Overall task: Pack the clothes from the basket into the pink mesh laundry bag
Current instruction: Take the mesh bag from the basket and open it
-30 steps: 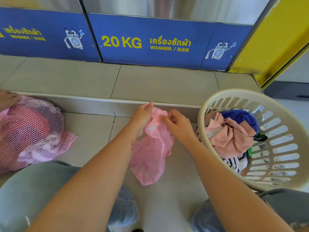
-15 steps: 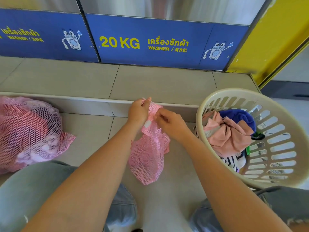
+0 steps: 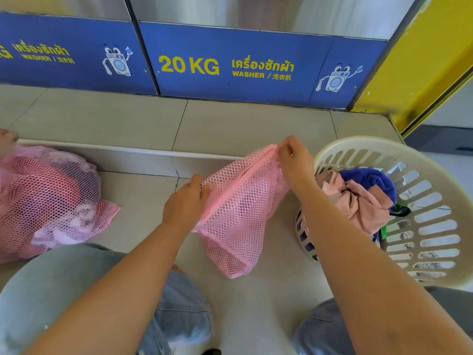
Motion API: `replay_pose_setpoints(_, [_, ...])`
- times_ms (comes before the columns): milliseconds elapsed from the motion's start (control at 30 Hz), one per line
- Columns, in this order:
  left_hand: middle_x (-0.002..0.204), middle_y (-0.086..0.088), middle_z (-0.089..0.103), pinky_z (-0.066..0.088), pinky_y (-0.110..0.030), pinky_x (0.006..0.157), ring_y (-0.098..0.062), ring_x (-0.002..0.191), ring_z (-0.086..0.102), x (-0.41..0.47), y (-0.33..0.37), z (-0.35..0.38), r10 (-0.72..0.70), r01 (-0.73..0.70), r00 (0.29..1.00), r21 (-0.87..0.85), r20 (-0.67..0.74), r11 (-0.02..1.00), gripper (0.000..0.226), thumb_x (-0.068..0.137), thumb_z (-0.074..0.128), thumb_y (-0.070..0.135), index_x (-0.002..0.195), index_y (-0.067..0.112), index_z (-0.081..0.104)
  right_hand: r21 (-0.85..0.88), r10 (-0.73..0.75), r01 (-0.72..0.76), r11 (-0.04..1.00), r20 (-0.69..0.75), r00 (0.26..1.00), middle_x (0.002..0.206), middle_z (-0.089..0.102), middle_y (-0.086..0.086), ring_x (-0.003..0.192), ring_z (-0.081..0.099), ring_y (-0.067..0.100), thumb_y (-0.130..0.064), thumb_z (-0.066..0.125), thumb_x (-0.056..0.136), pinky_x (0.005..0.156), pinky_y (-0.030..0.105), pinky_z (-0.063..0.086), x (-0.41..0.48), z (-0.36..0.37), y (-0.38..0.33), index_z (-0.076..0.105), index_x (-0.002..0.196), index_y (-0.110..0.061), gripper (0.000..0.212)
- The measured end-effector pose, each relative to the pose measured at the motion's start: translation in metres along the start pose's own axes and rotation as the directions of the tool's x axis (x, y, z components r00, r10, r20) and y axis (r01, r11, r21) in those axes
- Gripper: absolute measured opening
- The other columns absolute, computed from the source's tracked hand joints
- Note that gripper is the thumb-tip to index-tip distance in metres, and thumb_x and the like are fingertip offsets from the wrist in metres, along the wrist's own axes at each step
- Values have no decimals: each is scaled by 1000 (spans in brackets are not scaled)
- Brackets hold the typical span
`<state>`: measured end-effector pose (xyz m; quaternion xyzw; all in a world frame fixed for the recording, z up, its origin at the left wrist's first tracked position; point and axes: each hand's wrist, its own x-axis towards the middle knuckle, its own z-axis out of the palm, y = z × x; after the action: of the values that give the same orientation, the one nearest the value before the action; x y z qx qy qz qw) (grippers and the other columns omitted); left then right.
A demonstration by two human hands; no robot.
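Head view: the hands have drawn apart — the right hand (image 3: 294, 160) now pinches the zipper edge at one o'clock, the left hand (image 3: 186, 203) grips the pink mesh laundry bag (image 3: 238, 213) at centre, stretched taut. It looks ready for opening — clothes (image 3: 358, 201) wait in the basket (image 3: 422, 226) at three o'clock.

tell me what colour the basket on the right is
Cream, or off-white: the slatted plastic basket shows it best along its rim in the head view.

Your hands have drawn apart: your right hand (image 3: 294, 160) has pulled up toward the basket, your left hand (image 3: 185, 203) has dropped lower, stretching the pink mesh laundry bag (image 3: 238, 208) wide along its zipper edge.
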<state>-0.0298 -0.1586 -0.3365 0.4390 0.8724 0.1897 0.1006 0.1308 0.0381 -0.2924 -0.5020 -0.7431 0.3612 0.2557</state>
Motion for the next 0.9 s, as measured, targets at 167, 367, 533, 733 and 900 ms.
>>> replay_pose_setpoints(167, [120,-12,51,47,-42,78,-31,102,53,11,39,0,63,-50,990,102,-124,993,64,88,37,67,124,14,46,109,-94,78,991,147,985,79,64,2,73,61,19,-22,44,101,63,28,44,-11,5,-7,55,88,-16,19])
replay_pose_setpoints(367, [109,-7,60,40,-40,83,-28,101,52,33,92,6,228,-221,964,64,-136,973,37,94,54,45,115,15,58,83,-190,176,981,204,960,72,57,-11,65,50,6,-20,47,100,57,21,38,-13,2,-13,57,90,-15,15])
replay_pose_setpoints(533, [94,-10,62,40,-37,69,-28,88,51,30,88,-1,365,-390,909,-104,-202,915,19,100,49,22,104,8,60,-9,-147,149,989,104,984,71,56,-8,65,52,13,-24,44,99,60,29,42,-7,-6,-5,56,90,-17,17])
replay_pose_setpoints(733, [97,-12,57,47,-39,57,-32,75,56,13,39,-12,358,-361,921,7,-152,932,8,96,50,10,103,8,53,-82,76,-88,993,-139,987,86,59,6,80,59,28,-24,36,102,72,37,47,8,-20,15,50,100,-10,21])
replay_pose_setpoints(900, [85,-6,50,48,-39,54,-31,63,55,-3,6,-14,113,-120,980,-37,-161,992,13,97,49,14,89,16,39,-28,194,-205,978,-226,955,92,59,10,83,56,28,-19,31,101,74,38,44,19,-32,23,47,97,-10,18])
